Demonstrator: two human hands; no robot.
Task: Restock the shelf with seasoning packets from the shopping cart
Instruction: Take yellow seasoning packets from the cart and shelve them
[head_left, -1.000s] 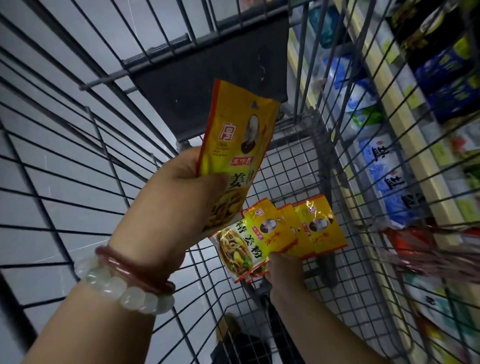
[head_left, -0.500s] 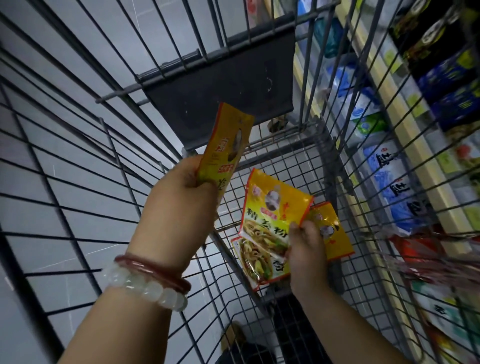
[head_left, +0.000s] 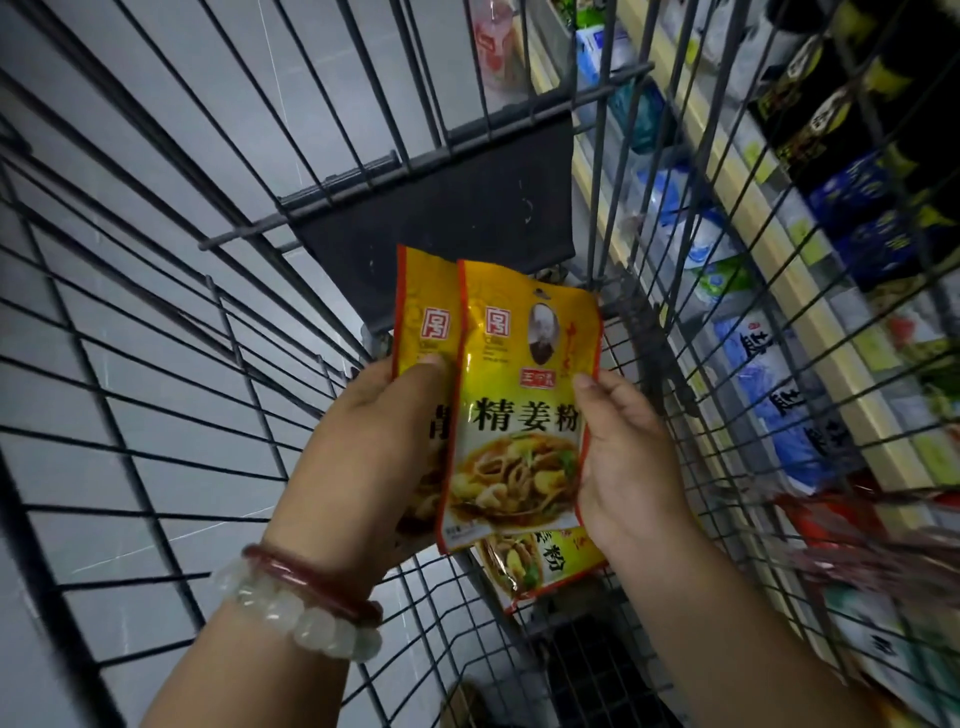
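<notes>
The left hand (head_left: 384, 431) grips one yellow seasoning packet (head_left: 421, 312) as the right hand (head_left: 623, 457) pinches more packets (head_left: 519, 410) mid-frame inside the cart (head_left: 156, 364); squaring edges first should ease shelving on the shelf (head_left: 727, 197), upper right.

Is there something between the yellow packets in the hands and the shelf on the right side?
Yes. The wire side wall of the cart stands between the packets and the shelf. Both the left hand and right hand hold them inside the basket, so they likely must be lifted over the rim.
</notes>
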